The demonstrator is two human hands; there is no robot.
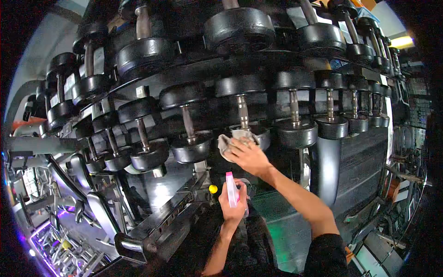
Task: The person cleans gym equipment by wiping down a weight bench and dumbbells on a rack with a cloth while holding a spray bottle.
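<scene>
My left hand is wrapped round a spray bottle with a pink nozzle and a pale trigger head; most of its body is hidden by my fingers. With my right hand I press a light grey cloth against the near end of a black dumbbell on the lower rack row. The metal handle of that dumbbell shows just beyond the cloth. Another dumbbell lies to the left of the cloth, and one more lies to the right.
An upper row of larger black dumbbells runs above the lower row. A yellow ball-shaped knob sits left of the bottle. Padded gym equipment stands at left, and dark flooring shows below the rack.
</scene>
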